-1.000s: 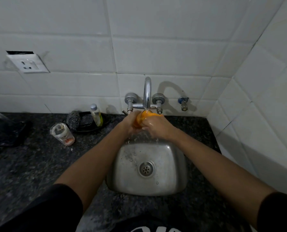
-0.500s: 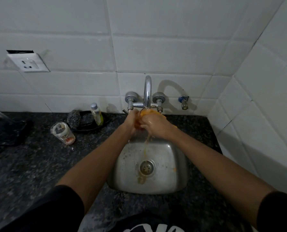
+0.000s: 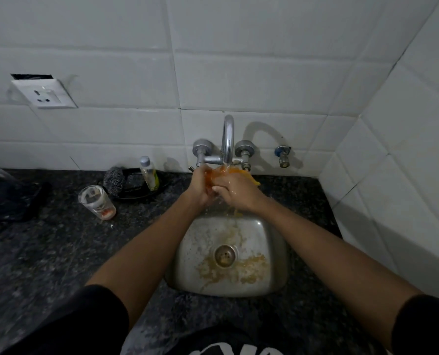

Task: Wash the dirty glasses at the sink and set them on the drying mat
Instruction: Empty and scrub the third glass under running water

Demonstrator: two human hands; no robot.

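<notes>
Sink (image 3: 277,252): orange residue pools round the drain. Above it, left hand (image 3: 199,187) and right hand (image 3: 235,193) are both curled round an orange-stained glass (image 3: 228,173) under the running tap (image 3: 228,139). Advice: rotate it and flush the inside until the runoff clears. A second glass (image 3: 97,202) stands on the counter (image 3: 47,252), reddish dregs at its base. No drying mat is identifiable.

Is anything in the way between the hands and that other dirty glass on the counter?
Nothing visible blocks it. The clear dirty glass stands alone on the dark speckled counter, left of the steel sink. Both the left hand and right hand are busy, though, gripping an orange-stained glass under the tap.
</notes>
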